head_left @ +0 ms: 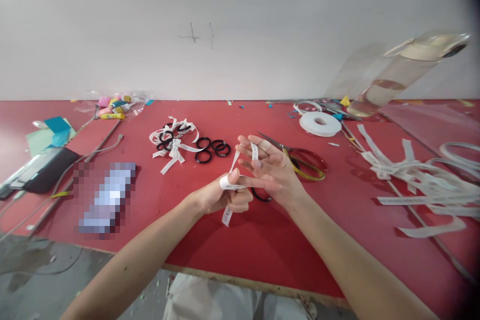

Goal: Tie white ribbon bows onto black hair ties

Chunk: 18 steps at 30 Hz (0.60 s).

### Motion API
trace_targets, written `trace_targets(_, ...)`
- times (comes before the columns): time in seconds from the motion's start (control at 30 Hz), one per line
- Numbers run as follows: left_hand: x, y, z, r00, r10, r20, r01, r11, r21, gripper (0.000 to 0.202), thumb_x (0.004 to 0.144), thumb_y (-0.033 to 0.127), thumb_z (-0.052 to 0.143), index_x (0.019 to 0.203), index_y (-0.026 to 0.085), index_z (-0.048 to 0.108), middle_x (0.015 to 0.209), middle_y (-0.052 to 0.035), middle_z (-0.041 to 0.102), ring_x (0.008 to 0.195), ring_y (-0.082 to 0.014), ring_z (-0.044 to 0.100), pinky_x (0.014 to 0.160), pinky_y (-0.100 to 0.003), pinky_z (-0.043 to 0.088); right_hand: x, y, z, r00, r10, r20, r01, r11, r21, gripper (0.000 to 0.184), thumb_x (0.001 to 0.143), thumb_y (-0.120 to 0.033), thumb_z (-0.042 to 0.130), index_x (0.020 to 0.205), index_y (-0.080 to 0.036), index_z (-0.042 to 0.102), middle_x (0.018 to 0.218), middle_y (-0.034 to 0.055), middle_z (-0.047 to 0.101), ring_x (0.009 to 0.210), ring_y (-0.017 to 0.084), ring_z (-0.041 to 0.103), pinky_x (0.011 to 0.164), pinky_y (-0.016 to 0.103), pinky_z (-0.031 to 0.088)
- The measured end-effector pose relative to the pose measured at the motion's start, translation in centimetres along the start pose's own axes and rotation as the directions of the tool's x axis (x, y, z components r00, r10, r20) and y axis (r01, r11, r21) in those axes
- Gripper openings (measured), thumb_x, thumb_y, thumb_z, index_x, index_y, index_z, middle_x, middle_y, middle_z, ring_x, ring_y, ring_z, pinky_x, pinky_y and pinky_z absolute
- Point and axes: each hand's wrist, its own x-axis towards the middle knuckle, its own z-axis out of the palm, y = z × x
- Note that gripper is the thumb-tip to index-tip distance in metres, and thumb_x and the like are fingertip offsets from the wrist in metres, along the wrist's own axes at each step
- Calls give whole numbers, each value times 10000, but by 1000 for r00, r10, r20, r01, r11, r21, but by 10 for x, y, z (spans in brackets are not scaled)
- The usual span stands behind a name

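- Head view: the left hand (221, 199), left of the scissors (302, 161), is curled, and a white ribbon (229, 183) is wound once around one of its fingers, so it grips the ribbon.
- The right hand (272, 172), just beside the scissors, has spread fingers; the ribbon's upper end lies over one of them, not clenched.
- A black ring (260, 196) shows partly under this hand. I cannot tell whether it is held.
- The step, as I judge it, is tying the ribbon on the ring, about halfway.
- The next move calls for a tight pinch on the loose end and a steady ring.
- Far left of the scissors, finished rings (174, 142) lie on the red surface (262, 245).
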Motion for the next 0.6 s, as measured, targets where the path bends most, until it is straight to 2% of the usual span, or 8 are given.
trace_targets(0.1, 1, -1, 1, 999, 17, -34, -15, 997, 78, 912, 822, 790, 412, 1320, 49, 605, 486, 109, 161, 439, -72, 119, 490, -287, 102, 1, 5, -2, 998, 29, -61, -29, 1000, 8, 423, 776, -314, 777, 1183, -305, 660, 1318, 45, 666, 1157, 227, 672, 971, 455, 583)
trace_targets(0.23, 2, -2, 2, 998, 56, -38, -51, 991, 123, 838, 863, 751, 394, 1280, 68, 640, 494, 101, 189, 454, -73, 116, 499, -288, 101, 3, 12, -5, 987, 42, -153, -34, 998, 56, 275, 759, -306, 794, 1024, -309, 722, 1103, -1, 766, 1002, 189, 737, 948, 417, 597)
trace_targets(0.3, 2, 0, 3, 997, 39, -65, -29, 988, 151, 809, 844, 748, 445, 1236, 75, 667, 507, 98, 201, 467, -73, 116, 501, -283, 92, 4, 13, -6, 984, 37, -173, -29, 998, 49, 288, 748, -293, 801, 1025, -311, 724, 1099, -2, 768, 984, 192, 742, 951, 429, 595)
trace_targets(0.43, 2, 3, 6, 997, -22, -70, 37, 972, 232, 742, 794, 748, 525, 1021, 76, 743, 518, 74, 251, 486, -81, 176, 494, -277, 93, 4, 12, -7, 985, 1, -174, -2, 1000, -6, 344, 769, -260, 776, 1100, -318, 701, 1187, 10, 739, 1052, 206, 723, 1016, 482, 550)
trace_targets(0.53, 4, 2, 8, 996, -9, -87, 30, 970, 243, 653, 801, 710, 558, 802, 80, 731, 505, 55, 311, 486, -75, 186, 488, -280, 94, 5, 12, -8, 985, -16, -173, 13, 1000, -15, 314, 787, -270, 758, 1094, -311, 705, 1170, 16, 746, 1088, 221, 710, 1027, 500, 537)
trace_targets(0.6, 5, 1, 8, 992, 13, -127, 17, 972, 235, 573, 801, 648, 615, 740, 85, 700, 507, 51, 338, 489, -69, 195, 485, -275, 103, 5, 13, -9, 985, -22, -172, 18, 1000, -24, 290, 805, -278, 740, 1091, -314, 704, 1156, 15, 751, 1094, 227, 708, 1026, 509, 534)
